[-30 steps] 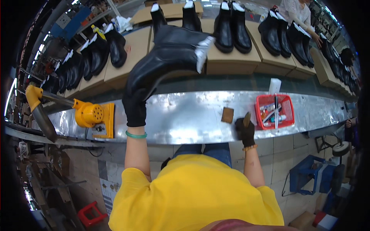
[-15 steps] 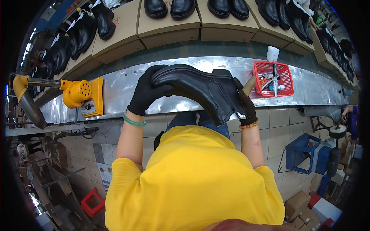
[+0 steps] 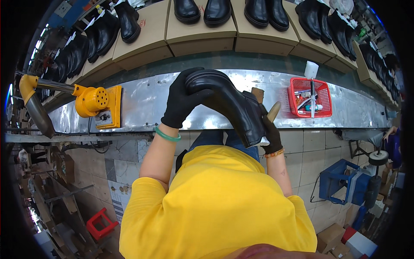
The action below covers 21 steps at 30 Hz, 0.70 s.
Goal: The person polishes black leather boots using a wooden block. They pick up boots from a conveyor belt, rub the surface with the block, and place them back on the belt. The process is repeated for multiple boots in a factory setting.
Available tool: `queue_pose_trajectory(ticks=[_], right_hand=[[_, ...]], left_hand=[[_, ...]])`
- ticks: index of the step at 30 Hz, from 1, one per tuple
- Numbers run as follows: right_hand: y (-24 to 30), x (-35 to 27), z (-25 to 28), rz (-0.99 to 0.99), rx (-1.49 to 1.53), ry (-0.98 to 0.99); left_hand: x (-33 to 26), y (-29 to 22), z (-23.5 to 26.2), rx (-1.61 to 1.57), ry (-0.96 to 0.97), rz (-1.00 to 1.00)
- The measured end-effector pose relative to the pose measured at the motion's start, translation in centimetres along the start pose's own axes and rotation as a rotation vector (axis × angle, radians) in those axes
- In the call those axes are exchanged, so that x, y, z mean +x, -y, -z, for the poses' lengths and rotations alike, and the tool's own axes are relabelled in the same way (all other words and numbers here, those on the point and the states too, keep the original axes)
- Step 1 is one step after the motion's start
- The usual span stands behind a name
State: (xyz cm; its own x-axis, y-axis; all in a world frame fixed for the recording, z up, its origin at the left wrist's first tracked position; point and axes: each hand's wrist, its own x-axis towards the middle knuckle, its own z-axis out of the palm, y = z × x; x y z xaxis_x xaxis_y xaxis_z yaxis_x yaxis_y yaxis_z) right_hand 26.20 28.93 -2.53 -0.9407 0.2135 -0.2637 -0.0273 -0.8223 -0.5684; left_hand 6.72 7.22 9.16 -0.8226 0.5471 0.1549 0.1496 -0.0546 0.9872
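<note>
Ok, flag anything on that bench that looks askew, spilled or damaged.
Nothing stands out. The black boot is held in both gloved hands, the red basket sits upright on the metal bench, and the boots on boxes stand paired.

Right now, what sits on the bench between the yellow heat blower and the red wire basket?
Head view: only the black leather boot, held in both gloved hands above the bare metal bench.

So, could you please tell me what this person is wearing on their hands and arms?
Both hands wear black gloves: left hand, right hand. A green bangle circles the left wrist, an orange beaded bracelet the right. Short yellow sleeves leave the forearms bare.
</note>
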Motion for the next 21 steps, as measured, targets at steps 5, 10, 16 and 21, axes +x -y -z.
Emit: queue_pose_trajectory(ticks=[5, 10, 16, 21], right_hand=[[-1.9, -0.4, -0.9, -0.144, -0.089, -0.114], [-2.0, -0.5, -2.0, -0.099, -0.345, -0.081], [5.1, 0.2, -3.9, 0.116, -0.621, -0.221], [9.8, 1.8, -8.8, 0.556, -0.637, 0.022]], left_hand=[[1.7, -0.5, -1.5, 0.168, -0.081, -0.191], [3.7, -1.3, -3.0, 0.269, -0.013, -0.239], [6.1, -2.0, -5.6, 0.314, 0.175, -0.294], [6.8, -1.5, -8.8, 0.283, 0.401, -0.333]])
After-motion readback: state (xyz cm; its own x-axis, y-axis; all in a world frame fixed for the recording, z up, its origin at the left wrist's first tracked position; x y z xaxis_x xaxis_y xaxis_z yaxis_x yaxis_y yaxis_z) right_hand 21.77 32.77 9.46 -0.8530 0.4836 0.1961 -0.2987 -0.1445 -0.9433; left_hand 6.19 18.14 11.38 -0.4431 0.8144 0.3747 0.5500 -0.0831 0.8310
